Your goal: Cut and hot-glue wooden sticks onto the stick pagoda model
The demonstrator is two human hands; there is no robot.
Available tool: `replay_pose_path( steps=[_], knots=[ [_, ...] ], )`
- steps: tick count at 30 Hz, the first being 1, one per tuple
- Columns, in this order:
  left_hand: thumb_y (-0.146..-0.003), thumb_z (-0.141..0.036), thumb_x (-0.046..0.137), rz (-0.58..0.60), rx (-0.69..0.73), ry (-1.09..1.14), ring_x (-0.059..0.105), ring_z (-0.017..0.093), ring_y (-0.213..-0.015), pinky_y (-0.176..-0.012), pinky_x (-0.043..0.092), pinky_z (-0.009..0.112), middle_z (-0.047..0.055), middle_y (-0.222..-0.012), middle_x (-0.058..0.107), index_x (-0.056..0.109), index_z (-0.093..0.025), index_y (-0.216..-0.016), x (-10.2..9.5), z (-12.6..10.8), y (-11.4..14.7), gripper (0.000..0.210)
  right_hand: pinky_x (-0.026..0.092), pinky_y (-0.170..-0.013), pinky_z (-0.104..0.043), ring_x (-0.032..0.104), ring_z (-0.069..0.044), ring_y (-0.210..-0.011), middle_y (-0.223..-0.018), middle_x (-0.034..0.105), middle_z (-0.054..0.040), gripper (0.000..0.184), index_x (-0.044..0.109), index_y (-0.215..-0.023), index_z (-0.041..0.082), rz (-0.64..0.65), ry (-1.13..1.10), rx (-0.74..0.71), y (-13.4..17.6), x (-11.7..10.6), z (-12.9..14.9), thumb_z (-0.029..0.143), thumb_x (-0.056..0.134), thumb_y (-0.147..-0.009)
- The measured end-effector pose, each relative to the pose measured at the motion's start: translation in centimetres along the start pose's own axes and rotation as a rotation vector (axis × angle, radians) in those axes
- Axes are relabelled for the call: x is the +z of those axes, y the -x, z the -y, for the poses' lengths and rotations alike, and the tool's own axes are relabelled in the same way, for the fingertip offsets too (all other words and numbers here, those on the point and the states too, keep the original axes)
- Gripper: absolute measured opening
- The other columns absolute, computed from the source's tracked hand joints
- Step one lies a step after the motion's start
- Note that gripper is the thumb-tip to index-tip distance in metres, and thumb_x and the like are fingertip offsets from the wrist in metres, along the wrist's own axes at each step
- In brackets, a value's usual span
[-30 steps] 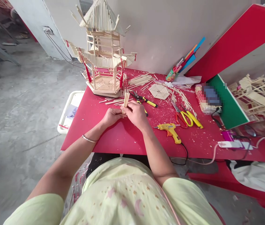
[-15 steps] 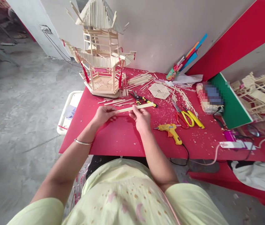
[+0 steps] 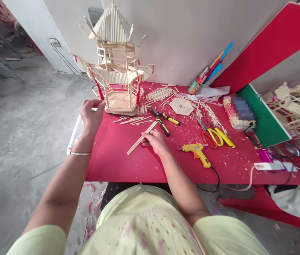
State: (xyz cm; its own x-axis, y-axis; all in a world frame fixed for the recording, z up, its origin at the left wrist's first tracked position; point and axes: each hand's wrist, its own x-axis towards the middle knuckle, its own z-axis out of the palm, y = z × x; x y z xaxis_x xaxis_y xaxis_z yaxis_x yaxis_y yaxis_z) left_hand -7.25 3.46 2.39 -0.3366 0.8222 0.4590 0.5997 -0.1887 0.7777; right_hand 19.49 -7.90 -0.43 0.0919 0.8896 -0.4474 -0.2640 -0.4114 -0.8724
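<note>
My right hand (image 3: pixel 154 141) grips a few thin wooden sticks (image 3: pixel 136 143) lying side by side, slanting over the red table (image 3: pixel 113 156). Raised at the table's left edge, my left hand (image 3: pixel 93 115) has thumb and forefinger pinched together. Its fingertips overlap the lower left corner of a stick-built pagoda (image 3: pixel 120 101), close to a red tassel (image 3: pixel 99 90); whether they touch it or hold something tiny, I cannot tell. Loose sticks (image 3: pixel 132 119) and black-and-yellow pliers (image 3: pixel 163 124) lie just beyond my right hand.
Right of my hands lie a yellow glue gun (image 3: pixel 196 152), scissors (image 3: pixel 211 136) and yellow-handled cutters (image 3: pixel 225 136). Behind them are a hexagonal stick panel (image 3: pixel 181 106), a stick pile (image 3: pixel 160 94) and a pen holder (image 3: pixel 196 85). A power strip (image 3: pixel 272 166) sits at right.
My left hand has let go of the sticks and moved left and up to the pagoda's corner. My right hand keeps the sticks, now tilted with their near end down to the left.
</note>
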Motion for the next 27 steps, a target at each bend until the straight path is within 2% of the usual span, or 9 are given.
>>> replay_pose_path(
  steps=[2,3,7,10,14,21,24,27],
  knots=[
    [-0.084,-0.041,0.074,0.085,-0.024,0.024,0.057,0.015,-0.073,-0.075,0.048,0.027,0.001,-0.075,0.063,0.075,-0.019,-0.080,0.2,-0.7,1.0,0.022,0.060,-0.045,-0.020,0.067,-0.012,-0.047,-0.057,0.070,-0.0004,0.019,0.070,-0.072,0.014,-0.003,0.011,-0.006,-0.1,0.1,-0.1,0.021,0.086,-0.081],
    [-0.084,-0.044,0.074,0.185,-0.025,0.042,0.054,0.015,-0.068,-0.069,0.046,0.027,0.000,-0.068,0.060,0.074,-0.019,-0.076,0.3,-1.0,2.1,0.026,0.060,-0.045,-0.020,0.067,-0.012,-0.048,-0.057,0.071,-0.0005,0.019,0.070,-0.073,0.014,-0.005,0.016,-0.007,-0.1,0.1,-0.1,0.021,0.086,-0.081],
    [-0.078,-0.052,0.080,0.816,0.067,0.116,0.053,0.014,-0.062,-0.059,0.040,0.026,0.001,-0.066,0.066,0.078,-0.020,-0.073,1.4,-2.1,7.2,0.033,0.060,-0.045,-0.020,0.070,-0.013,-0.052,-0.060,0.072,-0.0011,0.017,0.072,-0.075,0.013,-0.008,0.035,-0.027,-0.4,-0.1,-0.3,0.023,0.084,-0.083],
    [-0.078,-0.051,0.079,1.054,0.037,0.150,0.050,0.013,-0.058,-0.055,0.038,0.025,0.001,-0.063,0.067,0.079,-0.020,-0.073,2.2,-3.0,9.4,0.032,0.060,-0.046,-0.020,0.070,-0.013,-0.053,-0.061,0.072,-0.0007,0.019,0.072,-0.077,0.014,-0.024,0.032,-0.060,-0.6,-0.1,-0.3,0.025,0.086,-0.082],
    [-0.080,-0.050,0.074,1.160,-0.053,0.153,0.041,0.010,-0.049,-0.048,0.030,0.024,-0.002,-0.051,0.053,0.073,-0.018,-0.065,2.6,-3.6,9.7,0.036,0.059,-0.046,-0.018,0.068,-0.012,-0.050,-0.059,0.072,-0.0008,0.022,0.071,-0.074,0.014,-0.031,0.018,-0.070,-0.8,-0.2,-0.4,0.026,0.088,-0.080],
    [-0.081,-0.053,0.074,1.217,-0.079,0.151,0.045,0.011,-0.047,-0.049,0.034,0.024,-0.001,-0.050,0.056,0.073,-0.017,-0.069,2.7,-3.9,9.8,0.038,0.059,-0.048,-0.019,0.067,-0.011,-0.049,-0.058,0.071,-0.0002,0.023,0.072,-0.074,0.015,-0.047,0.023,-0.112,-1.0,-0.3,-0.8,0.029,0.089,-0.079],
    [-0.081,-0.053,0.076,1.252,-0.114,0.194,0.049,0.012,-0.050,-0.051,0.036,0.025,0.000,-0.053,0.058,0.072,-0.017,-0.068,2.5,-4.1,9.8,0.039,0.060,-0.050,-0.018,0.066,-0.010,-0.050,-0.057,0.069,0.0025,0.021,0.071,-0.074,0.016,-0.068,-0.062,-0.132,-0.8,-0.3,-0.7,0.027,0.088,-0.079],
    [-0.079,-0.052,0.081,1.157,-0.126,0.259,0.049,0.011,-0.055,-0.052,0.036,0.024,0.001,-0.059,0.062,0.073,-0.016,-0.067,2.1,-3.6,8.9,0.038,0.062,-0.054,-0.018,0.067,-0.009,-0.054,-0.059,0.069,0.0043,0.019,0.070,-0.076,0.016,-0.103,-0.205,-0.147,-1.0,0.1,-0.2,0.025,0.086,-0.080]
  ],
)
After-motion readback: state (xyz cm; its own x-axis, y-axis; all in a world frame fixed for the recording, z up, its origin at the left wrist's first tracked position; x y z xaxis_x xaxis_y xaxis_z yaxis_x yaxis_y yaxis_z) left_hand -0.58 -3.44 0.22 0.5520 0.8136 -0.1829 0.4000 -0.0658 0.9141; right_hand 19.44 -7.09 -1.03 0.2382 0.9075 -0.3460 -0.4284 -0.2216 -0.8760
